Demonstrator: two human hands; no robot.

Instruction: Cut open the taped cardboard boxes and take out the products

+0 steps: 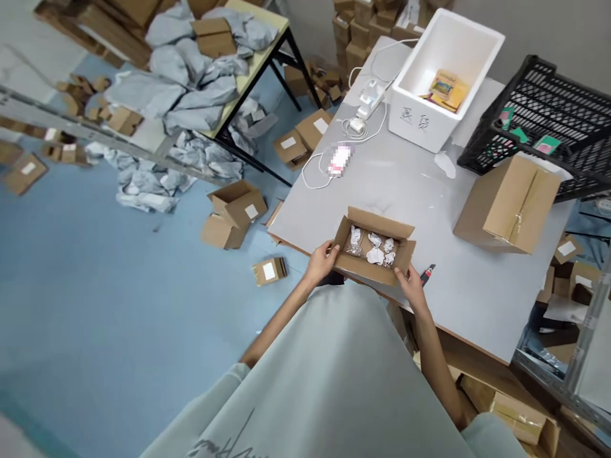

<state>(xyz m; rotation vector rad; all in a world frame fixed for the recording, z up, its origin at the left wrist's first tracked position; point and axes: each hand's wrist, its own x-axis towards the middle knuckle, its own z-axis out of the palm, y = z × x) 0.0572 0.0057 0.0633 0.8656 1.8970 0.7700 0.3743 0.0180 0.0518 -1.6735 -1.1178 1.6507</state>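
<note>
A small open cardboard box (pixel 372 275) is at the front edge of the grey table, its flaps folded outward. Inside lie several crumpled white paper wads (pixel 375 256) and a bit of clear plastic. My left hand (pixel 323 262) grips the box's left end, thumb over the rim. At its right front corner, my right hand (pixel 411 287) holds the wall with the thumb on the inside. A red and black box cutter (pixel 428 275) lies on the table just right of my right hand.
On the grey table (pixel 382 184) stand a white foam box (pixel 420 124) with yellow packets, a black crate (pixel 568 121), a closed carton (pixel 508 203), a power strip (pixel 370 98) and a cabled phone (pixel 340 159). Cartons (pixel 233 213) and grey bags (pixel 153 95) lie leftward.
</note>
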